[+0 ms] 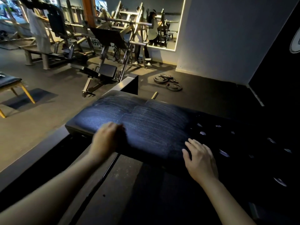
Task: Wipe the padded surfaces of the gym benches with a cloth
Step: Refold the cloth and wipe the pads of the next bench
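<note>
A dark blue padded bench pad (146, 120) lies in front of me, its top streaked with wipe marks. My left hand (106, 138) is at the pad's near left edge, blurred, with its fingers curled over a dark cloth (122, 135) that is pressed on the padding. The cloth is hard to tell from the pad. My right hand (200, 159) rests flat on the pad's near right part with straight, spread fingers and holds nothing. The pad's right end fades into shadow.
A metal frame beam (128, 83) runs past the pad's far end. Weight plates (168, 82) lie on the floor beyond. A leg-press machine (110, 46) stands at centre back, a wooden-legged bench (9, 82) at left. People stand at the back (39, 30) and by the mirror (152, 28).
</note>
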A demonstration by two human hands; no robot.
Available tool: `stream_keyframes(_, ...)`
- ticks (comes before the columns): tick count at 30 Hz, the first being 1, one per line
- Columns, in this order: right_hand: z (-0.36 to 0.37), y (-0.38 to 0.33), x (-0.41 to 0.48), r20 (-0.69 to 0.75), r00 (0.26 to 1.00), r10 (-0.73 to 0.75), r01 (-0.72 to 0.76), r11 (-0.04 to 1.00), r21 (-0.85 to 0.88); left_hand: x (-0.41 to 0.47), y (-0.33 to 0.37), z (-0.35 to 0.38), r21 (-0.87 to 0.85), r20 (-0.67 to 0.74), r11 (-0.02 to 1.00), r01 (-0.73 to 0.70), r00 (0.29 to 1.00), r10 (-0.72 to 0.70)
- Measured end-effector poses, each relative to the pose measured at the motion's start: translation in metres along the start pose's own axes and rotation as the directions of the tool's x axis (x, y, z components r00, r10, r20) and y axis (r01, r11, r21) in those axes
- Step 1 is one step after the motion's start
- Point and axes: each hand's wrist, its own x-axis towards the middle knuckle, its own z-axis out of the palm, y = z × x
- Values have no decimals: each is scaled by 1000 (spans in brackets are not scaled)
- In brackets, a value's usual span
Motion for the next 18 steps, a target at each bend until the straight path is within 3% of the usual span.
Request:
stream_keyframes(2, 2, -2, 0, -15, 1000, 7, -7, 1000, -14, 9, -27, -7, 17, -37, 978, 208, 978, -207)
stream_keyframes(4, 3, -2, -1, -39, 999, 11, -12, 1000, -27, 7, -5, 6, -10, -61, 967, 256, 965, -256)
stream_keyframes(6, 4, -3, -2, -64, 998, 12, -14, 999, -34, -6, 53, 33, -131, -27, 981, 144, 989, -149)
stream_keyframes(9, 5, -4, -3, -79, 997, 13, -16, 999, -38, -27, 128, 46, -260, 19, 957, -129, 990, 139)
stream_keyframes(11, 6, -3, -3, -89, 996, 19, -21, 999, -30, -23, 116, 41, -269, 12, 925, -268, 960, 281)
stream_keyframes(12, 6, -3, -4, -98, 995, 23, -26, 999, -28, -17, 91, 36, -237, 8, 935, -263, 962, 272)
stream_keyframes(13, 6, -3, -3, -111, 993, 26, -29, 999, -25, -6, 60, 28, -180, 12, 959, -219, 974, 224)
stream_keyframes(15, 7, -4, -3, -123, 992, 23, -26, 999, -20, 19, -10, 7, -17, 20, 1000, 22, 1000, -22)
stream_keyframes(17, 9, -4, -2, -127, 992, 24, -27, 999, -22, 41, -52, -5, 69, 40, 959, 274, 960, -277)
stream_keyframes(18, 9, -4, 0, -132, 991, 30, -33, 999, -22, 49, -49, -3, 77, 21, 946, 314, 948, -316)
